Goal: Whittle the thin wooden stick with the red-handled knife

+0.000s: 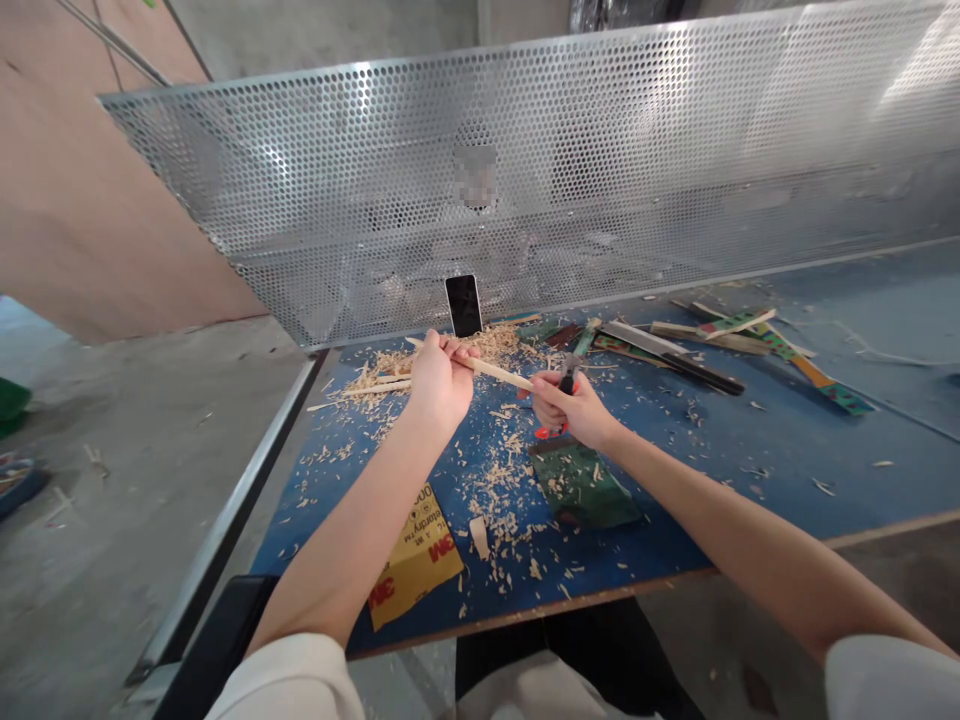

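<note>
My left hand is closed around a thin pale wooden stick, whose far end pokes out beyond the fingers. My right hand is wrapped round what looks like a utility knife with a black and red handle; its blade is hard to make out. The near end of the stick meets the fingertips of this hand. Curled wood shavings are scattered over the blue tabletop below both hands, heaped thickest behind the left one.
A phone leans against a perforated metal screen. On the right lie painted wood strips and a black-handled saw or long blade. Yellow 3M sandpaper and a dark green sheet lie near the front edge.
</note>
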The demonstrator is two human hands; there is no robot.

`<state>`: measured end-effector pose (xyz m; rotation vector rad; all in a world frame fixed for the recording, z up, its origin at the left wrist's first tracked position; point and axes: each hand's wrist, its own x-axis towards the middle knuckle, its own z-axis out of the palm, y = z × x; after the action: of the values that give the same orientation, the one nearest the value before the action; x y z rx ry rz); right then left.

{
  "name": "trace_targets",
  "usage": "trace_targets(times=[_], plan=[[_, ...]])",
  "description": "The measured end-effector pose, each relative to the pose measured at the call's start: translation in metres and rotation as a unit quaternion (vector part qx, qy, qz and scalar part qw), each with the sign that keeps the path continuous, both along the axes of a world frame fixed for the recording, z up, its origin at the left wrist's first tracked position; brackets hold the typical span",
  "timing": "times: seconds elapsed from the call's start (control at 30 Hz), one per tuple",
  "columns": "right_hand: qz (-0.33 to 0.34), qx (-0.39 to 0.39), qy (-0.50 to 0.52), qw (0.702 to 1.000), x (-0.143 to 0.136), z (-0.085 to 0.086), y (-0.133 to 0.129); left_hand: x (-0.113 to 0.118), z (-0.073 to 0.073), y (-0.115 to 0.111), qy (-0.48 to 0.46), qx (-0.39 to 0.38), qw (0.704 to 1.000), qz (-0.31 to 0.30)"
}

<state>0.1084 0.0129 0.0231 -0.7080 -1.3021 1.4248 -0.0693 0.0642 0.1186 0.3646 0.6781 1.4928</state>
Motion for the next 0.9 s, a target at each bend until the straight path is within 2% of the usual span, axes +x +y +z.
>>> trace_targets(times=[0.17, 0.27, 0.33, 0.37, 0.43, 0.53, 0.63, 0.73, 0.8, 0.9], plan=[[-0.105, -0.013, 0.016, 0.994, -0.002, -0.003, 0.006, -0.002, -0.006, 0.007, 0.041, 0.024, 0.999, -0.013], [-0.145, -0.020, 0.040, 0.988, 0.000, -0.005, 0.013, -0.001, -0.009, 0.008, 0.097, 0.028, 0.995, -0.022], [-0.165, -0.021, 0.058, 0.984, 0.003, -0.006, 0.016, -0.002, -0.008, 0.007, 0.136, 0.023, 0.989, -0.051], [-0.176, -0.023, 0.066, 0.982, 0.005, -0.006, 0.018, -0.004, -0.007, 0.007, 0.150, 0.024, 0.985, -0.083], [-0.202, -0.028, 0.077, 0.976, 0.010, -0.005, 0.021, -0.009, -0.002, 0.005, 0.160, 0.032, 0.969, -0.185], [-0.235, -0.028, 0.082, 0.968, 0.017, -0.003, 0.026, -0.022, 0.008, 0.006, 0.151, 0.055, 0.922, -0.351], [-0.243, -0.021, 0.081, 0.966, 0.022, -0.001, 0.030, -0.029, 0.010, 0.009, 0.166, 0.052, 0.874, -0.454], [-0.238, -0.019, 0.075, 0.968, 0.021, -0.002, 0.033, -0.020, -0.005, 0.007, 0.214, 0.033, 0.852, -0.477], [-0.235, -0.021, 0.062, 0.970, 0.019, -0.004, 0.033, -0.008, -0.021, 0.003, 0.270, 0.055, 0.848, -0.453], [-0.239, -0.035, 0.011, 0.970, 0.017, -0.008, 0.034, 0.011, -0.043, -0.007, 0.286, 0.098, 0.813, -0.498]])
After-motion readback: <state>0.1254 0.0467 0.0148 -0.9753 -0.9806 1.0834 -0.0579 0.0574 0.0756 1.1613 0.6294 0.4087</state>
